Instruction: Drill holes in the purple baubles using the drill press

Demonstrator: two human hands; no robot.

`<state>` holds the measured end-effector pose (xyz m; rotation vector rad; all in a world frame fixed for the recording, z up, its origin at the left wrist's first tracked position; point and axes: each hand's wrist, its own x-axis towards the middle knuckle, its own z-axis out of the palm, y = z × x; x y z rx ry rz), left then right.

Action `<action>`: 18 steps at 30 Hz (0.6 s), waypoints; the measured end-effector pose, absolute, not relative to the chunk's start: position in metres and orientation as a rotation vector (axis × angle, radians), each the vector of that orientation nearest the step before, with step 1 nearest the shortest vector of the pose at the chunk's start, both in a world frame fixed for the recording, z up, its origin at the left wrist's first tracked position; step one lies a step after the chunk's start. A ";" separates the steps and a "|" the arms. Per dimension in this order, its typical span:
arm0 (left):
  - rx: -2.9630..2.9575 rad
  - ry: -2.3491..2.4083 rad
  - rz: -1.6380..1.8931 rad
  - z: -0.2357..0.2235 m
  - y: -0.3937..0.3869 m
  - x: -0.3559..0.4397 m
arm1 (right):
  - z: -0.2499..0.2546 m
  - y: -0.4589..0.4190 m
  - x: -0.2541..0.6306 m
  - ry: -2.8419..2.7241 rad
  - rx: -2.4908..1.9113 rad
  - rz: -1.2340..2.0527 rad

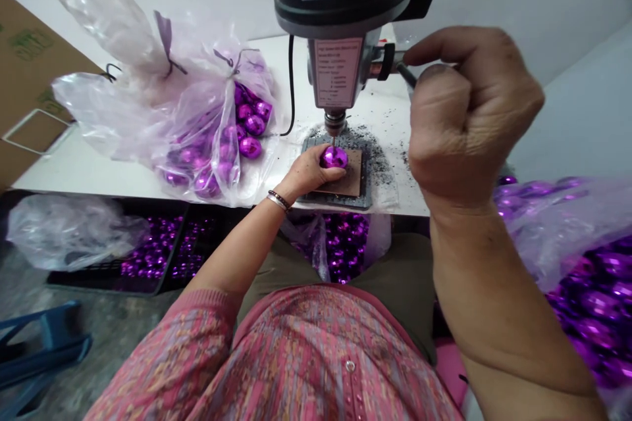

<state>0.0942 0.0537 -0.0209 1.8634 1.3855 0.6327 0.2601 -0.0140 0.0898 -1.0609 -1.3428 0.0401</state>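
Note:
My left hand (310,174) grips a shiny purple mirror-faceted ball (336,158) between thumb and fingers. The ball rests on a brown board (353,177) on the dark base of a bench drill press (338,72). Directly above, the drill bit (334,142) reaches down to the ball's top; whether it has entered cannot be seen clearly. Raised at the right, my right hand (467,115) is closed around the feed lever (405,74) of the press, most of which the fingers hide.
Dark shavings (380,161) lie around the base. Clear bags of purple balls (197,158) sit on the table's left side, with another bag (592,276) at right. Below the edge are a black crate (108,279) and more balls (345,247). A blue stool (54,342) stands lower left.

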 end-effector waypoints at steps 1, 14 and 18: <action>1.862 1.388 0.635 -0.021 0.053 0.094 | 0.088 -0.014 0.260 -1.343 -1.045 0.020; 1.867 1.382 0.671 -0.024 0.052 0.095 | 0.053 -0.005 0.261 -1.384 -0.929 -0.220; 1.858 1.375 0.693 -0.029 0.052 0.095 | 0.037 -0.002 0.261 -1.349 -0.979 -0.256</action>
